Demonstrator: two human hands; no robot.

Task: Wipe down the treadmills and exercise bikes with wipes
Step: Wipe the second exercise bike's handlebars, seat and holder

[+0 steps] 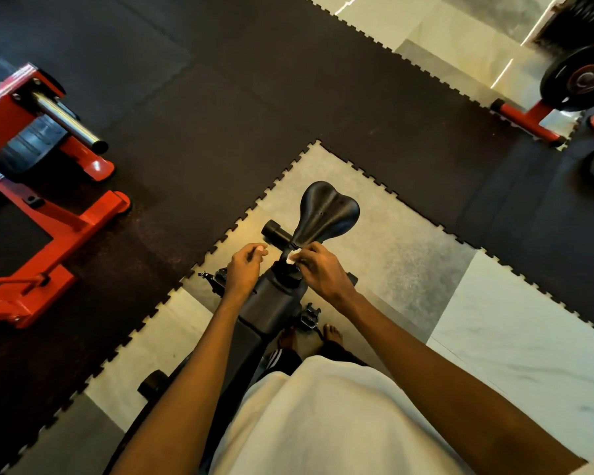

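The exercise bike stands at the centre of the frame on a pale tiled floor, with its black saddle pointing toward the upper middle. The person stands at the lower edge in a white shirt, with bare feet just beside a pedal. The right hand is directly below the saddle, its fingers curled around a small white wipe. The wipe is pressed against the seat post where the post meets the underside of the saddle. A short black tube projects to the left of that junction. The left hand is just left of the post, above the bike's black frame housing. Its fingers are curled inward with the thumb laid along the forefinger; whether they hold anything cannot be told. Black interlocking rubber mats border the tiled area on the upper and left sides. A red machine frame with a chrome bar occupies the left of the frame. A black weight plate on a red stand sits at the upper right.
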